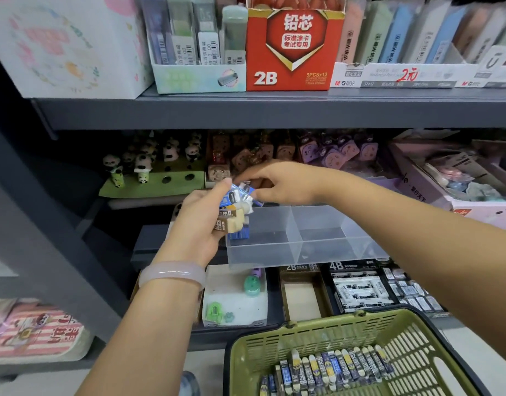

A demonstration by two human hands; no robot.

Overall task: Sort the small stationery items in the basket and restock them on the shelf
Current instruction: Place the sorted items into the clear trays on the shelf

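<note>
Blue-wrapped erasers [233,208] bunched in left hand [197,224], right hand [277,184] pinching the top one above clear tray [303,252]; loose stack likely to spill.

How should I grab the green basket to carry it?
Grip the green basket by the long cut-out handle slot in its right rim, coming from the right side with fingers hooked through. The mesh walls slope outward, so elsewhere there is little to hold. It sits upright, with erasers inside.

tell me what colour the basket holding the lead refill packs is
Olive green, with a dark rim; the basket shows in the head view, bottom right.
</note>
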